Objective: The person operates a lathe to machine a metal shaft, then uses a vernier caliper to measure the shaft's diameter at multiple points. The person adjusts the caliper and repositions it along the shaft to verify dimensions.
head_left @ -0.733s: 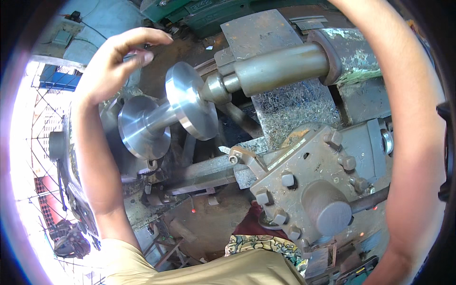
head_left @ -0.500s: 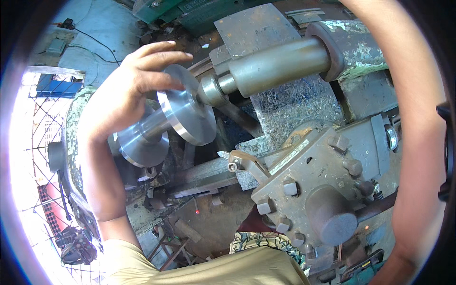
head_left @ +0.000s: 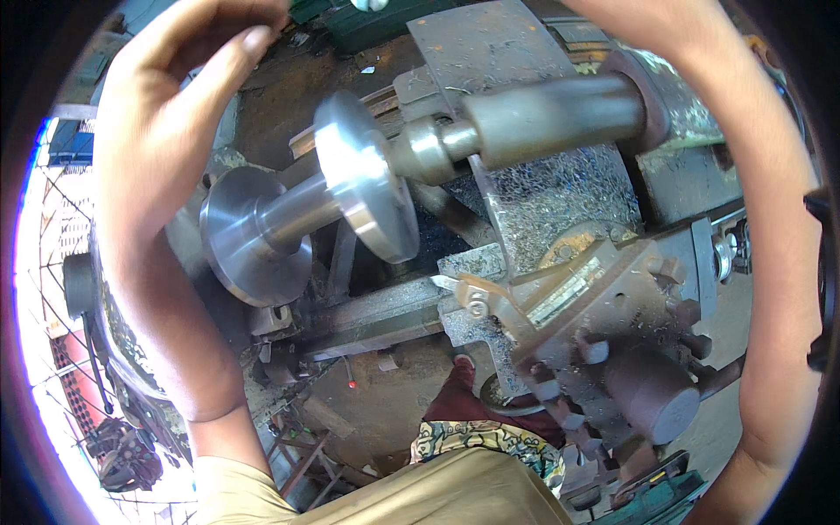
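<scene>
My left hand (head_left: 171, 105) is raised at the upper left, apart from the metal workpiece. Its thumb stands away from the curved fingers, which the top edge partly cuts off, and nothing shows between them. My right forearm (head_left: 770, 219) arches up the right side, and its hand lies beyond the top edge. Below and right of my left hand, a shiny spool-shaped workpiece, with a right disc (head_left: 363, 175) and a left disc (head_left: 249, 232) joined by a shaft (head_left: 302, 213), sits in a lathe. The tailstock centre (head_left: 424, 149) meets its right end.
A pointed cutting tool (head_left: 451, 284) sticks out of the tool post (head_left: 604, 341), below right of the workpiece. The thick tailstock quill (head_left: 556, 118) lies above metal shavings (head_left: 560, 188). A dark handle (head_left: 722, 378) juts right from the post. Window bars (head_left: 66, 350) stand at the far left.
My left hand has lifted off the right disc and moved up and left. The view has shifted, so the lathe parts appear a little further right.
</scene>
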